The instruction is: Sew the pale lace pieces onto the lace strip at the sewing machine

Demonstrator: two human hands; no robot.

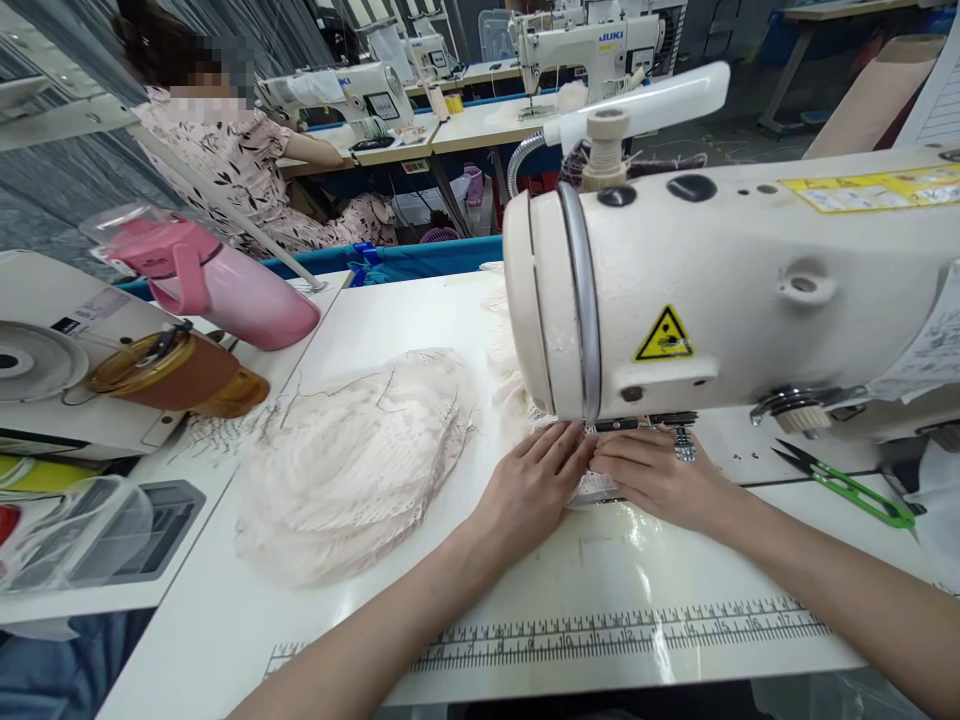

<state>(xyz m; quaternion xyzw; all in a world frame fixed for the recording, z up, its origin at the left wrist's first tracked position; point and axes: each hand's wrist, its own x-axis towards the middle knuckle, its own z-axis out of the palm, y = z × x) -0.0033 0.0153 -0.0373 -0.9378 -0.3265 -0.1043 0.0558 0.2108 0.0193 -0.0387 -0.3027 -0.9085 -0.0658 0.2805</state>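
Note:
My left hand (536, 478) lies on the white lace fabric (596, 487) beneath the head of the sewing machine (712, 290), its fingers close together and pointing away from me. From the other side my right hand (660, 472) reaches the same spot, fingers together, their tips near those of my left hand. The machine head hides the needle and part of the fabric. More pale fabric runs back behind the machine head. Left of my left hand, a round pile of cream lace fabric (360, 460) rests on the white table (450, 610).
Green-handled thread snips (855, 490) lie right of my right hand. A pink bottle (232, 285), an amber cup (180, 375) and a plastic box (82, 530) stand at the left. A ruler strip (600, 635) runs along the front. Another person (217, 160) sits beyond.

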